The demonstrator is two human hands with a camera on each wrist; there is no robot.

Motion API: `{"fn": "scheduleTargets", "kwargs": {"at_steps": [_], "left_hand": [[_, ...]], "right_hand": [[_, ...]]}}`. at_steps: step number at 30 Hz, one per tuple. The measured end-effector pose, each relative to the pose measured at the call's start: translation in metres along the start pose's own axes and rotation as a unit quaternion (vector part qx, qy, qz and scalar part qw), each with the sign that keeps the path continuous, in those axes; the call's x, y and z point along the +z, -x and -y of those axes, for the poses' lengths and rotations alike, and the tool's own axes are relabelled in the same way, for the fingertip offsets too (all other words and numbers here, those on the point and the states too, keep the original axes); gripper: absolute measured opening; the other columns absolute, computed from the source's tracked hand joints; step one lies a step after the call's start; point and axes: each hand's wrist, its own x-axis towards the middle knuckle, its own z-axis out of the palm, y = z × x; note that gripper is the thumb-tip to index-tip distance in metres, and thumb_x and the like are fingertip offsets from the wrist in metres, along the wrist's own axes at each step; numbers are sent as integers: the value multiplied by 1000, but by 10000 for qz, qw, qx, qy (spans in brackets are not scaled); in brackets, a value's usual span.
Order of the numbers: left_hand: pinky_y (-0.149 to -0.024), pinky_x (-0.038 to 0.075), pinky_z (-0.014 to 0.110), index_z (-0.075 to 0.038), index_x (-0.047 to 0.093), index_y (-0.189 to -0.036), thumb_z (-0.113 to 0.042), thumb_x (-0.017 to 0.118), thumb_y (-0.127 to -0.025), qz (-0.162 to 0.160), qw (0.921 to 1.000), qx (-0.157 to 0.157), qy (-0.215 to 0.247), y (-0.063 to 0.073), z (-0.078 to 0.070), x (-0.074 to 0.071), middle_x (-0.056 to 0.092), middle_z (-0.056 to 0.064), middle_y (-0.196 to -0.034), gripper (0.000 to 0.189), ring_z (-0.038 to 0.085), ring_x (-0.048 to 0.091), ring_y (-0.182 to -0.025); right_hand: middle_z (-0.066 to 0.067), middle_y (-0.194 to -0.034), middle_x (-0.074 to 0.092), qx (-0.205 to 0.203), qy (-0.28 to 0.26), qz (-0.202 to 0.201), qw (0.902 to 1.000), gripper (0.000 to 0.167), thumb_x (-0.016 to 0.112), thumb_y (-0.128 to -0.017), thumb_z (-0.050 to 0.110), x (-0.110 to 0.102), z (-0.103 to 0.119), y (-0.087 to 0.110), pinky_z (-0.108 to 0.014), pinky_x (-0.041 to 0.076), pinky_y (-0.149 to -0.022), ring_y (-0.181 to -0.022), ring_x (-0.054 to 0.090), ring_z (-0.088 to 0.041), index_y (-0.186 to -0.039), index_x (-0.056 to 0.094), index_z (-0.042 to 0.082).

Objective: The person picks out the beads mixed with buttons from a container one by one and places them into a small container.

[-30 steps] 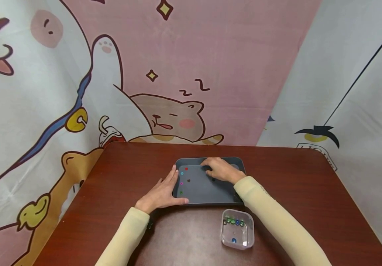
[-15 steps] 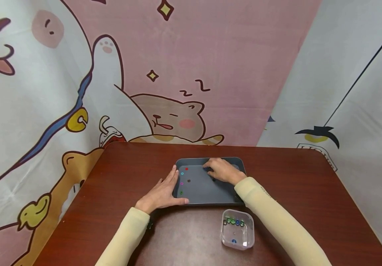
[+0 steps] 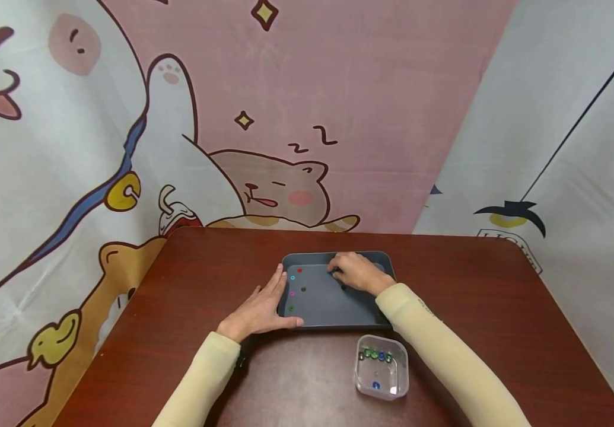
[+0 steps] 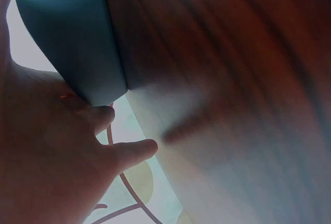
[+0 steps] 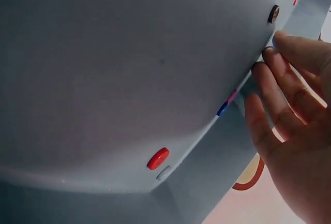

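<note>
A dark grey rectangular tray (image 3: 320,308) lies on the table, with small coloured buttons scattered in it. My left hand (image 3: 260,307) is spread along the tray's left edge, its thumb at the front rim. Over the back of the tray, my right hand (image 3: 359,274) reaches down with thumb and index finger together at a small blue button (image 5: 275,40), mostly covered by them. Its other fingers are loosely bent. Near them in the right wrist view lie a brown button (image 5: 274,14), a red button (image 5: 158,158) and a light grey button (image 5: 164,173).
A clear plastic container (image 3: 360,379) with several green and blue marbles (image 3: 375,355) stands in front of the tray. Red, cyan, pink and green buttons line the tray's left part. A dark button (image 3: 344,287) sits below my right hand. A cartoon cloth hangs behind the table (image 3: 221,261).
My right hand has shifted slightly to the right within the tray, and its thumb and index finger have drawn closer together. My left hand has stayed at the tray's edge.
</note>
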Motion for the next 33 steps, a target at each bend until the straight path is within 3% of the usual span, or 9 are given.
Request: {"fn": "scheduleTargets", "kwargs": {"at_steps": [11,20,33], "left_hand": [[-121,18,65,-2,11,-166,-75,71,-82,-13,10000,4,31,0,0,1,-7,9,-174,126,31,19,-157],[-120,19,65,-2,10,-165,-76,69,-82,-20,10000,36,-17,-1,1,1,-6,10,-174,127,30,18,-157],[-121,17,64,-3,10,-166,-76,70,-82,-13,10000,-1,49,-1,0,0,-8,8,-174,127,29,16,-158]], "right_hand": [[-7,-117,72,-259,-348,-293,9986,20,72,-98,8,-19,7,4,-43,56,-91,-107,69,-25,-117,78,6],[-6,-121,71,-238,-617,-452,9968,23,71,-99,10,-41,11,14,-45,56,-93,-111,68,-26,-121,76,7],[-2,-118,72,-355,-508,-843,9945,21,73,-99,15,-68,19,35,-45,55,-94,-110,68,-21,-119,77,11]]}}
